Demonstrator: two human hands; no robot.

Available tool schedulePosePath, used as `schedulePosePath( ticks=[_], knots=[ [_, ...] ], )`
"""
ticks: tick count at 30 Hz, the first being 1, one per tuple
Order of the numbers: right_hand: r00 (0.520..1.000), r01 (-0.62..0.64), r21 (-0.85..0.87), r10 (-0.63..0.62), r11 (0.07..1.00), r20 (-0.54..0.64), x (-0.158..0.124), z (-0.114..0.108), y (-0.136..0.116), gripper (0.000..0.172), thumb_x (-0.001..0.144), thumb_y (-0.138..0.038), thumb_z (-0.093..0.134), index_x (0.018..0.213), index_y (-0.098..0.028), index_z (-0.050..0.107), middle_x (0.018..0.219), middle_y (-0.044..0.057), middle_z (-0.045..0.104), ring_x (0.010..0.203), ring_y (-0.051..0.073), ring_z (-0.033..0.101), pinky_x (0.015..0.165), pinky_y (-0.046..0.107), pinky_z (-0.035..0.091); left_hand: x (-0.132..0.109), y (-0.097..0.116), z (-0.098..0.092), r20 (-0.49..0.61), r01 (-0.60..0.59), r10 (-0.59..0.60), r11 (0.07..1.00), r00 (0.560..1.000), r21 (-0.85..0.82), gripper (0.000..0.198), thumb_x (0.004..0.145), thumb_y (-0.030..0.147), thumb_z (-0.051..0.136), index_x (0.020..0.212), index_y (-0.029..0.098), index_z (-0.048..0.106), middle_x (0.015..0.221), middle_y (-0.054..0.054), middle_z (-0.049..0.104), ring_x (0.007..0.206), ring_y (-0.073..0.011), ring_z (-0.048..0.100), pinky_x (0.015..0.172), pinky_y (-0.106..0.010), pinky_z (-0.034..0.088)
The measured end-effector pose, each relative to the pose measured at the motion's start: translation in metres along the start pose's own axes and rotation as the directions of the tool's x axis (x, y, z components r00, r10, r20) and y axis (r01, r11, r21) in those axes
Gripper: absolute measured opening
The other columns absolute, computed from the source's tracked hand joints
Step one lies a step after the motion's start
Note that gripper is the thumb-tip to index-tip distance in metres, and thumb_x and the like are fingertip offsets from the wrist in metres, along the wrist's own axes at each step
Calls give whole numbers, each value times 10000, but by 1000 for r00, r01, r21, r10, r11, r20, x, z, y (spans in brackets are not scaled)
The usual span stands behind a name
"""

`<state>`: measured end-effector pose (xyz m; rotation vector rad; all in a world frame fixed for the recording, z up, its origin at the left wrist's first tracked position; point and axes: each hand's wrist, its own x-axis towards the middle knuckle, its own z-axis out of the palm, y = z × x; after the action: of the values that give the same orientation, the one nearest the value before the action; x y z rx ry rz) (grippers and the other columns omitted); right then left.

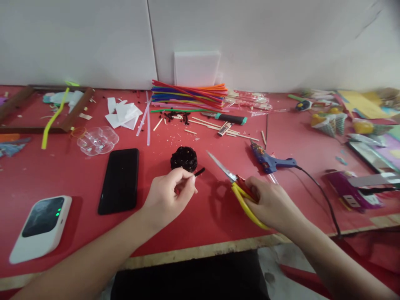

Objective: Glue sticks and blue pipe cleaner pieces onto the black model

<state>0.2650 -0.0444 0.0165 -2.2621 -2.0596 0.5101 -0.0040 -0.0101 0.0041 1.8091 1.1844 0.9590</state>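
Note:
My left hand (170,191) pinches a short black piece of pipe cleaner (200,171), whose end sticks out to the right of my fingertips. Just behind those fingers a round black coiled bundle (183,157) sits on the red table (200,225); whether my fingers touch it I cannot tell. In my right hand (265,200) are scissors (242,196) with yellow and red handles. Their blades look closed and point up and left, a short way right of the black piece.
A blue glue gun (271,160) with a cord lies right of the scissors. Behind are colourful pipe cleaners (189,95), a utility knife (229,118) and thin wooden sticks (206,123). Left are a black phone (119,181) and a white device (42,227).

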Motion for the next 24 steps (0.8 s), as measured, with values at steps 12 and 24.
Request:
schedulePosePath(
  ticks=[12, 24],
  knots=[
    [801, -45, 610, -337, 791, 495, -58, -22, -44, 559, 968, -733, 253, 798, -230, 427, 654, -4, 521, 543, 117, 470, 536, 268, 435, -2, 2, 4, -37, 12, -15, 997, 999, -77, 145, 967, 271, 528, 843, 199, 556, 680, 6, 729, 451, -78, 583, 406, -175, 413],
    [898, 16, 509, -236, 860, 371, -62, -17, -47, 572, 938, -716, 375, 798, -211, 603, 670, 55, 626, 564, 151, 529, 493, 268, 441, -2, -1, 4, -1, 13, -13, 996, 1000, -89, 138, 956, 239, 516, 821, 211, 514, 686, -4, 712, 492, -96, 617, 449, -188, 455]
  ],
)
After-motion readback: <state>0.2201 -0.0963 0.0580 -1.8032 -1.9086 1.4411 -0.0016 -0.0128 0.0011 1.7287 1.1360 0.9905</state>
